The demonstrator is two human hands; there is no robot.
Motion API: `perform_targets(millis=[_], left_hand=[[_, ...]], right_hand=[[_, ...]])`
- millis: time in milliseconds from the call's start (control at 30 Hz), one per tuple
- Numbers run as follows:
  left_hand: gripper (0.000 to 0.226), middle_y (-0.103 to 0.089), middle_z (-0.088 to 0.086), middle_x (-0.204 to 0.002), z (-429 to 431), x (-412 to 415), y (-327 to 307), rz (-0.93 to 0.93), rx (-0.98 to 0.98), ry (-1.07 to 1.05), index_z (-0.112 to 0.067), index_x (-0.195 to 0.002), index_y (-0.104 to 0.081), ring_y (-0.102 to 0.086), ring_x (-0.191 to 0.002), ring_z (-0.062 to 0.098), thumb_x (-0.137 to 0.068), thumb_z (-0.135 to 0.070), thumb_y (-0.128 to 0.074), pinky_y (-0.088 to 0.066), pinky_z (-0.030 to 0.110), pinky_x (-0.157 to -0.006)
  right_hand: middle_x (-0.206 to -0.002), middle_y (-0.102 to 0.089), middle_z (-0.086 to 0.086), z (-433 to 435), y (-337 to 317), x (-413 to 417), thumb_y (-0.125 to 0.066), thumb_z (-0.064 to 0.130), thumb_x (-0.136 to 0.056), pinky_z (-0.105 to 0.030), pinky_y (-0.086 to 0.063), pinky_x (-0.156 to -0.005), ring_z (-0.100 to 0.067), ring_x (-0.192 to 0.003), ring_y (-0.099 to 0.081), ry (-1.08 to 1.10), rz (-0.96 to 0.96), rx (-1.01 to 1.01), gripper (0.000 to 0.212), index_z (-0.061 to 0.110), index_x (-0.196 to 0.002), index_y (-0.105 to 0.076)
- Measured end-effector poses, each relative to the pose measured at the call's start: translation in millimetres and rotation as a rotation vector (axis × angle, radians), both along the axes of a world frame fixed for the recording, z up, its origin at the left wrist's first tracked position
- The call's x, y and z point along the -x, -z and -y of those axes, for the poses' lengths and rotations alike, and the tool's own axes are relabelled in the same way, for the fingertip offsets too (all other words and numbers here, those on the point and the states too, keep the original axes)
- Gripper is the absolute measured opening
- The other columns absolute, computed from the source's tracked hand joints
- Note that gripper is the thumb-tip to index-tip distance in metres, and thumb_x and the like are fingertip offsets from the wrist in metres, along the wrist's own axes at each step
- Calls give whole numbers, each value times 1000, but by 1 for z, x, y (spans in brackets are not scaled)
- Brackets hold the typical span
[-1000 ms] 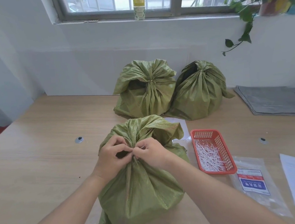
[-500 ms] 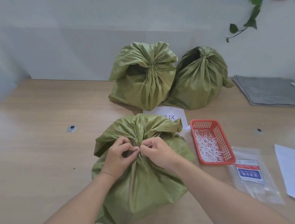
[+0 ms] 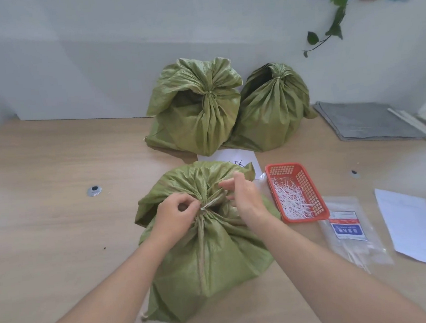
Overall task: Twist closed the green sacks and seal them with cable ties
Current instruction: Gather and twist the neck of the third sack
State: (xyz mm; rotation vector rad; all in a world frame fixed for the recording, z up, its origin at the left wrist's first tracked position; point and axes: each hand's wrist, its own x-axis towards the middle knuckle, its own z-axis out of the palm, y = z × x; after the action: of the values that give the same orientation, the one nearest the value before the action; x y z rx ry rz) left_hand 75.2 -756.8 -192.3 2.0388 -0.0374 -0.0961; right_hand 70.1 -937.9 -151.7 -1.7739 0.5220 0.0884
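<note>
A green woven sack [image 3: 209,253] stands on the wooden table in front of me, its mouth gathered into a twisted neck. A pale cable tie [image 3: 213,200] circles that neck, its tail slanting up to the right. My left hand [image 3: 176,212] pinches the tie's head at the neck. My right hand [image 3: 245,197] hovers just right of the neck with fingers spread, and whether it touches the tail I cannot tell. Two more tied green sacks stand at the back: one [image 3: 197,111] on the left, one [image 3: 271,108] on the right.
A red plastic basket [image 3: 310,179] with white cable ties sits right of the near sack. Beside it lie a clear packet [image 3: 350,237] of ties and a white sheet [image 3: 413,227]. A grey folded cloth [image 3: 361,121] lies at the back right. A paper label [image 3: 232,159] lies behind the near sack.
My right hand has let go of the sack's neck and opened, moving slightly right. The cable tie now shows around the neck. The camera has tilted further down.
</note>
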Motion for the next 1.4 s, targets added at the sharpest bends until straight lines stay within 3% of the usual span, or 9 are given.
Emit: perform_targets(millis=[67, 200, 333, 533, 633, 833, 1100, 1233, 1400], left_hand=[[26, -76, -5, -93, 1, 1, -11, -140, 137, -65, -24, -85, -80, -70, -93, 15, -94, -34, -58, -55, 36, -87], [41, -71, 12, -109, 8, 12, -34, -312, 309, -138, -18, -105, -75, -67, -99, 29, -102, -39, -40, -53, 46, -93], [42, -67, 6, -114, 13, 31, -54, -300, 357, -179, -22, -116, -71, -62, -109, 26, -105, -41, -35, -48, 40, -98], [40, -62, -5, -112, 22, 78, -83, -236, 369, -253, -36, -111, -71, -59, -112, 24, -97, -52, -38, -44, 47, -109], [41, -62, -5, -116, 34, 112, -93, -178, 410, -295, -41, -102, -70, -60, -112, 22, -82, -58, -40, -45, 48, -109], [39, -63, 0, -123, 72, 166, -97, -94, 467, -346, -27, -124, -70, -61, -116, 19, -98, -43, -46, -47, 40, -108], [36, -64, -1, -126, 111, 210, -92, -127, 431, -297, -32, -123, -69, -63, -113, 18, -99, -45, -46, -46, 41, -109], [34, -65, -4, -119, 132, 219, -80, -187, 428, -208, -32, -120, -70, -63, -114, 17, -100, -43, -44, -45, 43, -111], [34, -63, -2, -125, 162, 225, -64, -287, 436, -115, -30, -124, -68, -61, -118, 19, -101, -43, -47, -45, 43, -110]], right_hand=[[-110, -74, 7, -6, -6, 11, -28, 65, -87, -43, -49, -99, -19, -105, -68, 47, 6, -33, 60, 32, -90, -79], [-107, -70, 4, -14, -21, 32, -27, 55, -104, -34, -43, -83, -18, -104, -65, 116, 30, -57, 55, 32, -107, -77], [-129, -63, 10, -16, -35, 52, -25, 54, -103, -37, -35, -98, -17, -122, -57, 113, 47, -69, 57, 31, -124, -72], [-130, -67, 3, -4, -47, 86, -24, 53, -106, -38, -39, -100, -17, -120, -59, 34, 112, -91, 57, 30, -127, -71], [-122, -65, -2, 12, -47, 109, -26, 49, -108, -30, -43, -83, -11, -96, -62, -19, 127, -139, 54, 26, -127, -71], [-126, -68, 8, 40, -38, 157, -29, 50, -103, -45, -42, -112, -19, -121, -62, -50, 139, -153, 53, 28, -117, -75], [-124, -69, 10, 68, -31, 202, -32, 45, -105, -34, -40, -100, -15, -120, -60, -27, 138, -189, 45, 29, -112, -74], [-124, -71, 6, 81, -25, 220, -32, 50, -101, -39, -44, -110, -18, -119, -62, 54, 140, -153, 48, 29, -111, -74], [-112, -69, 14, 110, -6, 242, -33, 37, -107, -28, -47, -94, -17, -117, -63, 138, 125, -144, 40, 27, -109, -72]])
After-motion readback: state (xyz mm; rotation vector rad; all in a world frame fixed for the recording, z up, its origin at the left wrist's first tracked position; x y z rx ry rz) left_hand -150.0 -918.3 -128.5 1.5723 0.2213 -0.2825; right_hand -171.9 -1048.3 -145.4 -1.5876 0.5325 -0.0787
